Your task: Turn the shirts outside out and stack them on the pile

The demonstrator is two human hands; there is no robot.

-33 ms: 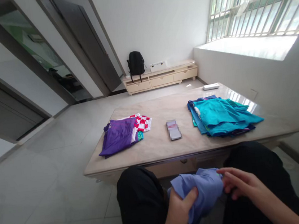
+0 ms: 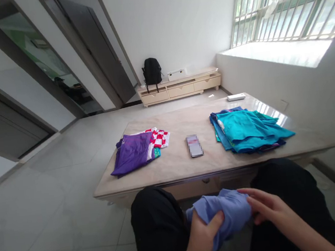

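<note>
A bunched light-blue cloth garment hangs between my knees, just below the near edge of the table. My left hand grips its left side, thumb on top and the other fingers hidden under the fabric. At the opposite end, my right hand has its fingertips on the garment's edge, thumb and forefinger closed on the fabric. On the tabletop beyond lie a folded purple garment at left and a stack of teal garments at right.
The pale marble-look table spans the space before my knees. A pixelated flat object lies mid-table, and a red-and-white checked cloth sticks out beside the purple one. Farther back, a low cabinet carries a black backpack.
My right hand has shifted slightly left, its fingers closing further onto the garment's edge. The left hand keeps its grip almost in place.
</note>
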